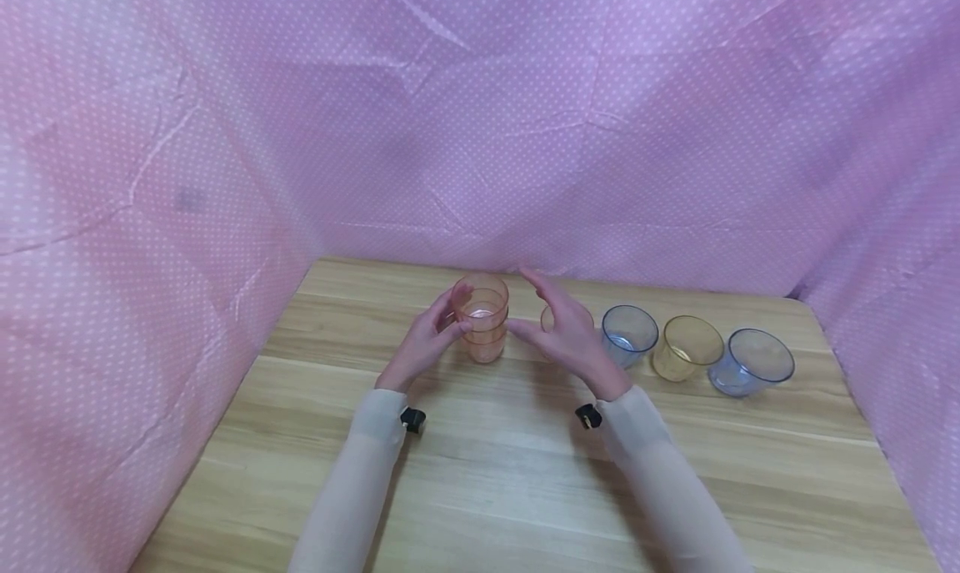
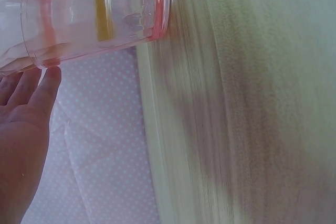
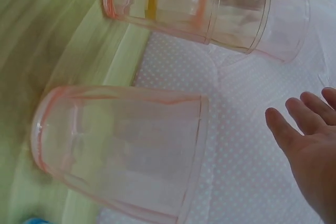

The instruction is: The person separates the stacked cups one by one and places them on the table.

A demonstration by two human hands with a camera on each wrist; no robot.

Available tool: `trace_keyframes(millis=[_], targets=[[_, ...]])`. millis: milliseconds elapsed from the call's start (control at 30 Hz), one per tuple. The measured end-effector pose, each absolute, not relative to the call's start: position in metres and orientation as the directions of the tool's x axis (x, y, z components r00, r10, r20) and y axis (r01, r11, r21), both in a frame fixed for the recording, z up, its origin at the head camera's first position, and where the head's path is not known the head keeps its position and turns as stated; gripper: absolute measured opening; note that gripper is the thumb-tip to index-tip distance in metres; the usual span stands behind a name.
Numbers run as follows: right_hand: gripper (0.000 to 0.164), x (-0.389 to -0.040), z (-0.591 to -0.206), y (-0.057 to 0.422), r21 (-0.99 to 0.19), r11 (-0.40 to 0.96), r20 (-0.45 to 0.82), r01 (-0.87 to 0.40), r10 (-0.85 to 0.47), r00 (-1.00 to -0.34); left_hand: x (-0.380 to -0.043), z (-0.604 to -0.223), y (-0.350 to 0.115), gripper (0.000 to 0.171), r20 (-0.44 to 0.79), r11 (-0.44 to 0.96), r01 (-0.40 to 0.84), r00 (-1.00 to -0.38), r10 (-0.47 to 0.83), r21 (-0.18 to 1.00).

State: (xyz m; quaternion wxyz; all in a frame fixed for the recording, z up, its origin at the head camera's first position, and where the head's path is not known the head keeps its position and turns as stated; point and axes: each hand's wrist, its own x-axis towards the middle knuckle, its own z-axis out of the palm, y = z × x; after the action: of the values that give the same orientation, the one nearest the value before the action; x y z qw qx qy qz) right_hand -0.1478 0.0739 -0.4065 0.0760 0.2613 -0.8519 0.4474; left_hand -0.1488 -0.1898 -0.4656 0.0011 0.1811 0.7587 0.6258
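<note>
My left hand [image 1: 426,339] holds a stack of nested clear cups [image 1: 487,339] from the left, thumb at the front and fingers behind. Pinkish-orange and yellow cups make up this upright stack. In the left wrist view, the left fingertips [image 2: 52,74] meet a rim of the stacked cups [image 2: 121,11]. My right hand [image 1: 566,335] is spread, its thumb close to the stack's right side. Behind that hand, partly hidden, stands a single pink cup [image 3: 126,150], upright on the table. The right wrist view shows nothing in the right hand [image 3: 315,145].
Right of the pink cup, a blue cup [image 1: 628,331], a yellow cup [image 1: 686,348] and another blue cup [image 1: 750,364] stand in a row. The wooden table [image 1: 480,473] ends at a pink dotted cloth [image 1: 480,139] behind and at both sides.
</note>
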Motion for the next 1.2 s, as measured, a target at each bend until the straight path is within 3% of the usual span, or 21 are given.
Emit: trace_keyframes(millis=[367, 933, 1200], targets=[[0.093, -0.165, -0.405, 0.06, -0.7, 0.496, 0.269, -0.513, -0.482, -0.834, -0.146, -0.463, -0.19, 0.064, 0.209, 0.159, 0.259, -0.939, 0.275, 0.953], [0.092, -0.177, -0.413, 0.047, -0.739, 0.469, 0.188, -0.484, -0.546, -0.816, -0.147, -0.463, -0.19, 0.064, 0.206, 0.188, 0.268, -0.933, 0.294, 0.945], [0.083, -0.179, -0.414, 0.046, -0.789, 0.408, 0.185, -0.459, -0.554, -0.812, -0.143, -0.46, -0.191, 0.07, 0.149, 0.238, 0.22, -0.947, 0.286, 0.946]])
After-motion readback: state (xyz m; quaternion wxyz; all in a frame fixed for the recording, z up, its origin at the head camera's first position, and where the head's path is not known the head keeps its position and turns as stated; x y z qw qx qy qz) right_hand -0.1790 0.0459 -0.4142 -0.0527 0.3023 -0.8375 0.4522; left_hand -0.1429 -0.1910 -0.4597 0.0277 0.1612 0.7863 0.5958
